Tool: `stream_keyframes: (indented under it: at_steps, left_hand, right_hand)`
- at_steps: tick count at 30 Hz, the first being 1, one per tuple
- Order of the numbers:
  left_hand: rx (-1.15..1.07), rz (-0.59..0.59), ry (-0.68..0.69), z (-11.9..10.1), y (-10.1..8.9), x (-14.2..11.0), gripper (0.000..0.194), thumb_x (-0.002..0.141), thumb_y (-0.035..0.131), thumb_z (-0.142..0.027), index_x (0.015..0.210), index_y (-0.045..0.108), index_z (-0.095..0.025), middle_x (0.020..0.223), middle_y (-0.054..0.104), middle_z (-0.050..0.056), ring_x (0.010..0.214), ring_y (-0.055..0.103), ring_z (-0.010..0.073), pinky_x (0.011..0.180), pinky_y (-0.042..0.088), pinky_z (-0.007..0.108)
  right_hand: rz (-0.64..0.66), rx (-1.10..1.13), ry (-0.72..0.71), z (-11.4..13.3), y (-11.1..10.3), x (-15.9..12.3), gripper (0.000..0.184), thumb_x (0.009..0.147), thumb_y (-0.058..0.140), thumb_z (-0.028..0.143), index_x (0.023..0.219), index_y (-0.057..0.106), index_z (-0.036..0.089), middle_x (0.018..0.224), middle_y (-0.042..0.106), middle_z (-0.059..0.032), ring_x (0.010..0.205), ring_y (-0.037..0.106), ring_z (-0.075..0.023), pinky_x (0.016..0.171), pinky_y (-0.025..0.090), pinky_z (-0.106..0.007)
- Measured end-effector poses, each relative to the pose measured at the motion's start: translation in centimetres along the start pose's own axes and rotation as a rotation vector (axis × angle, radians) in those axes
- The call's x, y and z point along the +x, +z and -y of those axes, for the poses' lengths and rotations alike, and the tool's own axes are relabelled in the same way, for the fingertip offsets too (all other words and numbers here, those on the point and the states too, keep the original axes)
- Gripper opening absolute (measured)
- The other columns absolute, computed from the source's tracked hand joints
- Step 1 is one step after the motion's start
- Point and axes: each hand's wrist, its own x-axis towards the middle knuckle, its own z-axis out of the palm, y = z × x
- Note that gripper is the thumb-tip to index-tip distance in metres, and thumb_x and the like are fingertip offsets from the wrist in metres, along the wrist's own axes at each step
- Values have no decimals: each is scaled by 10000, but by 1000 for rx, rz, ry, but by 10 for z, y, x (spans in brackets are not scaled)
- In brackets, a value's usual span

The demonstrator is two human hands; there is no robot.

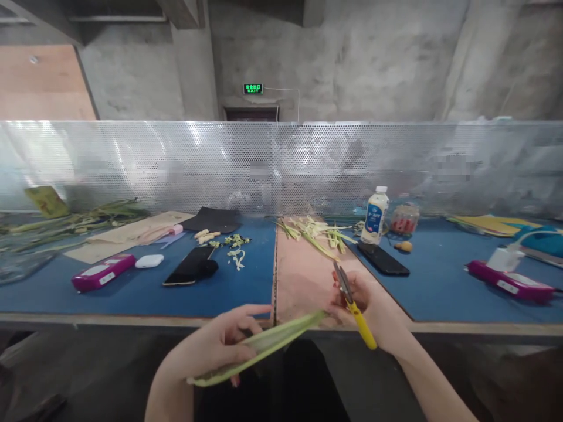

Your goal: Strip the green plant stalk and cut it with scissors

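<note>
My left hand (pixel 226 343) is closed around a long pale-green stalk or leaf strip (pixel 277 343), held slanting just off the table's front edge. In my right hand (pixel 367 308) is a pair of yellow-handled scissors (pixel 352 299), blades pointing up and away from me. The thumb and fingertips of that hand are at the strip's right end; whether they pinch it I cannot tell. Beyond, on a pinkish board (pixel 292 281), lies a loose pile of cut green strips (pixel 314 231).
Left on the blue table are a phone (pixel 189 268), a purple power strip (pixel 103 272), a white earbud case (pixel 149 261), small green scraps (pixel 237 240) and long stalks (pixel 97 214). To the right stand a drink bottle (pixel 375 217), a black phone (pixel 382 259) and a plastic jar (pixel 404 220).
</note>
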Motion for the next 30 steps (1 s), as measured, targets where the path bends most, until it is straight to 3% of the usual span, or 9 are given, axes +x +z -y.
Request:
stream_keyframes:
  at_steps: [5, 10, 15, 21, 25, 30]
  left_hand:
    - [200, 90, -73, -53, -27, 3, 647, 745, 679, -244, 1314, 392, -356, 954, 540, -2, 614, 579, 95, 472, 497, 189]
    - [487, 168, -156, -88, -37, 13, 654, 731, 692, -276, 1321, 416, -336, 936, 573, 4, 561, 513, 58, 461, 411, 140]
    - [615, 209, -122, -98, -45, 20, 637, 730, 695, -305, 1312, 437, -340, 946, 585, 2, 524, 430, 33, 448, 354, 127]
    - [601, 261, -180, -101, -50, 24, 683, 726, 692, -277, 1335, 392, -345, 977, 592, 10, 586, 522, 68, 484, 395, 150]
    - [659, 264, -177, -105, -52, 27, 689, 718, 700, -278, 1333, 394, -327, 998, 600, 12, 604, 530, 68, 517, 403, 158]
    - [741, 274, -175, -124, -60, 38, 707, 717, 695, -286, 1345, 371, -307, 1056, 627, 29, 720, 594, 118, 619, 447, 204]
  right_hand:
    - [82, -2, -11, -15, 6, -7, 369, 622, 775, 329, 886, 536, 233, 795, 615, -7, 720, 627, -175, 717, 550, -348]
    - [104, 18, -38, -17, 12, -14, 378, 614, 771, 330, 857, 494, 244, 865, 609, -10, 756, 620, -176, 699, 545, -338]
    - [62, 0, -58, -21, 13, -16, 347, 610, 763, 313, 812, 491, 236, 787, 581, 9, 726, 598, -164, 698, 525, -335]
    - [-29, 33, 25, -33, 14, -23, 390, 541, 777, 227, 842, 530, 236, 790, 617, -7, 722, 606, -188, 663, 530, -346]
    - [-83, 131, 95, -31, 22, -24, 359, 551, 783, 322, 785, 525, 236, 706, 616, -5, 695, 618, -198, 698, 545, -377]
    - [-235, 249, 154, -26, 36, -18, 319, 715, 606, 520, 664, 478, 232, 572, 542, 6, 568, 585, -168, 628, 558, -371]
